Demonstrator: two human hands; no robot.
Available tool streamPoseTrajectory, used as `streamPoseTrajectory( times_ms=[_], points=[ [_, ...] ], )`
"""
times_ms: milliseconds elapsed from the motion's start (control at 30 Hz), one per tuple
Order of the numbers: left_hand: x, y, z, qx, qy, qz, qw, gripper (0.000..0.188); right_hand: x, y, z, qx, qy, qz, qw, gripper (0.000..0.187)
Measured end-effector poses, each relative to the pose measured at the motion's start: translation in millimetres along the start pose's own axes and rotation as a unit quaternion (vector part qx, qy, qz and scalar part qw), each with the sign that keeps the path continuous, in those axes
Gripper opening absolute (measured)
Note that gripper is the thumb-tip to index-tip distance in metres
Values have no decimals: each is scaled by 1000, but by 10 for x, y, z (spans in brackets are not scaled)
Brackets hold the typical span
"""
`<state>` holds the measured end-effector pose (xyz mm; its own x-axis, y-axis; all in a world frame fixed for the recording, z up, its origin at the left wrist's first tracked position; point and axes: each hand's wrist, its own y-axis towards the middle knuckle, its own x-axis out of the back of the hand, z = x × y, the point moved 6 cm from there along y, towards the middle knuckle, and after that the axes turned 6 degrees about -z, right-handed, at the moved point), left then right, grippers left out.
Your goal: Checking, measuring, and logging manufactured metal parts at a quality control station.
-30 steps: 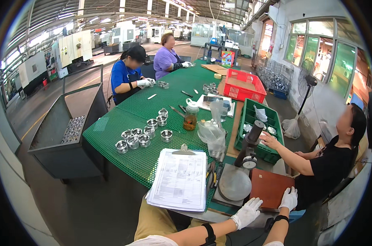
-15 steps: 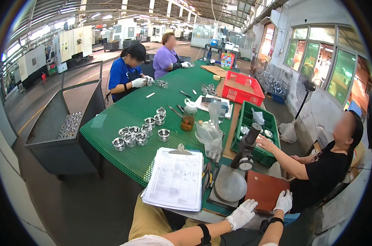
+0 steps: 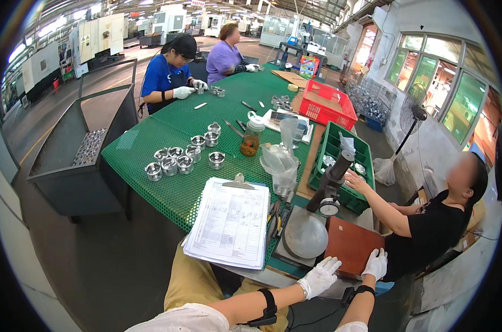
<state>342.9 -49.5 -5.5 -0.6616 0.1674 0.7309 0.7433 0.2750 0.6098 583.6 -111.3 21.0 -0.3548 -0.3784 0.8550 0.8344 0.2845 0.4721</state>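
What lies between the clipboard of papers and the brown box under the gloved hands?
In the head view, pliers and a round grey metal plate lie between the clipboard and the brown box.
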Motion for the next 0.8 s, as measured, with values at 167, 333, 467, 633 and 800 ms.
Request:
streamPoseTrajectory(
  times_ms=[167, 333, 467, 633, 800],
  points=[
    [2, -3, 2, 7, -3, 18, 1000, 27, -6, -1, 6, -1, -6, 12, 1000, 47],
    [-66, 34, 22, 26, -2, 3, 1000, 33, -24, 64, -29, -1, -5, 28, 1000, 51],
    [-47, -5, 76, 34, 1, -35, 999, 30, -42, 53, 87, 13, -2, 44, 999, 53],
    [-27, 11, 35, 34, -38, 3, 999, 30, -134, 98, -91, -13, -4, 55, 998, 53],
    [-20, 0, 35, 34, -18, -31, 999, 28, -97, 87, -19, -5, -16, 68, 998, 54]
  ],
)
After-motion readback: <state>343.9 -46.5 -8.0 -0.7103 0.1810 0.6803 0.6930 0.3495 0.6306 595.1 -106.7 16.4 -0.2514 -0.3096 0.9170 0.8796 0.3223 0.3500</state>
